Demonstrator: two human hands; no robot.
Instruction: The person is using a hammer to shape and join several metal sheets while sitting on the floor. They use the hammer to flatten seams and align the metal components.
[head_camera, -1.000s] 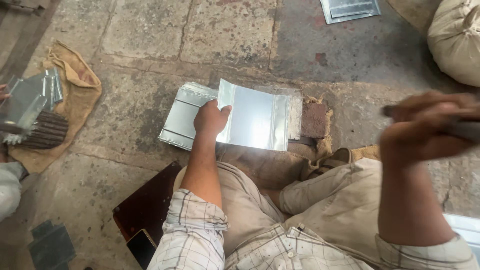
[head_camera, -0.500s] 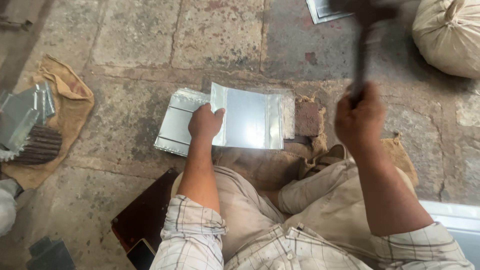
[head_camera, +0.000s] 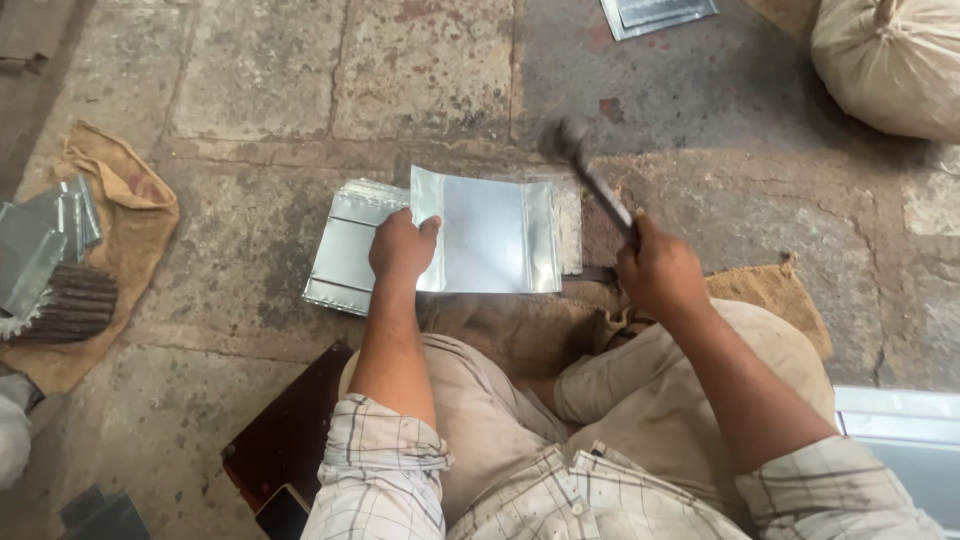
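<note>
My left hand (head_camera: 402, 247) presses flat on the shiny folded sheet-metal piece (head_camera: 487, 233); my right hand (head_camera: 657, 270) is clenched around the dark hammer (head_camera: 590, 180) raised over the sheet's right edge. Risk: a skewed blow could dent the sheet.

Sheet metal and hammer on the stone floor

We see a shiny, pale grey metal sheet (head_camera: 490, 232) lying flat on the stone floor (head_camera: 250, 90), its left and right edges folded up into narrow lips, resting atop a stack of similar sheets (head_camera: 345, 262) that juts out to its left. We also see a hammer (head_camera: 590, 185) with a dark head and a slim handle, tilted and blurred, raised above the sheet's right edge.
</note>
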